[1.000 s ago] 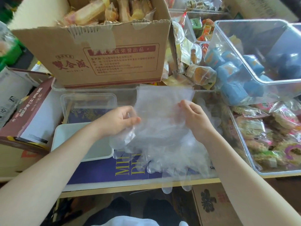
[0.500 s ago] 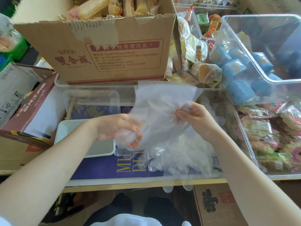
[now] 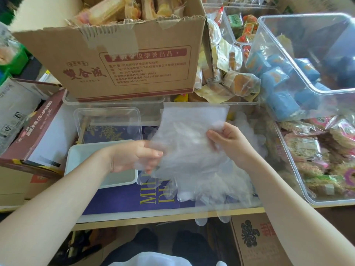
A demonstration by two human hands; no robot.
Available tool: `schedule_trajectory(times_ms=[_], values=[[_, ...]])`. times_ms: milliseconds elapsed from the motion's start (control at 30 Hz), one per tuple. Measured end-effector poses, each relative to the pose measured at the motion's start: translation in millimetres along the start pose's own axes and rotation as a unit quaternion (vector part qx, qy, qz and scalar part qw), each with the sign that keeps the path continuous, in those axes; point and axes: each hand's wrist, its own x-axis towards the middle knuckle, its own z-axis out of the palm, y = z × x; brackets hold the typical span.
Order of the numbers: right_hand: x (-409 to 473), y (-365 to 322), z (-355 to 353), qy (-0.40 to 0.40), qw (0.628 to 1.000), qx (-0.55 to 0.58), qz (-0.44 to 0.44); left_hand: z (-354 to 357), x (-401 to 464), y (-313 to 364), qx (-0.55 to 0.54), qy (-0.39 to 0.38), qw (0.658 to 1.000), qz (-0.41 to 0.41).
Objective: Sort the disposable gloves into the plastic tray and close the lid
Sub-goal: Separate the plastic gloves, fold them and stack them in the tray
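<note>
Gloves [image 3: 190, 143], a thin clear stack, hang between both hands: the left hand [image 3: 134, 158] pinches the lower left edge, the right hand [image 3: 228, 139] pinches the right edge. They look feather-light, limp and slippery, so I would hold near the cuffs and keep the stack flat. Just under the left hand sits the white plastic tray [image 3: 76, 162]; beyond it lies the clear lid [image 3: 107, 120]. Snack bins and a cardboard box [image 3: 123, 60] crowd the worktop [image 3: 169, 214].
</note>
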Motion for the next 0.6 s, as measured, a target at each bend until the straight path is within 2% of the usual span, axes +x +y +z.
schedule_trajectory(times_ms=[67,133,167,267,333,433,533,600], values=[[-1,4,5,0.010,1.000,-0.014,0.010,1,-4,3,0.146,0.080,0.986,-0.022],[-3,8,11,0.002,1.000,-0.025,0.011,-2,0,3,0.254,0.161,0.954,-0.017],[-5,10,14,-0.004,1.000,-0.025,0.014,-3,3,4,0.262,0.200,0.944,0.010],[-7,17,26,-0.023,0.999,-0.022,0.017,3,15,7,0.130,0.290,0.943,0.102],[-8,19,33,-0.035,0.999,-0.034,0.012,10,25,6,0.089,0.329,0.930,0.134],[-10,23,41,-0.029,0.999,-0.003,0.028,18,36,-4,0.119,0.401,0.891,0.177],[-11,32,44,0.017,0.996,0.049,0.069,20,40,-11,0.171,0.469,0.844,0.197],[-11,39,43,0.056,0.995,0.023,0.080,20,41,-14,0.216,0.506,0.810,0.205]])
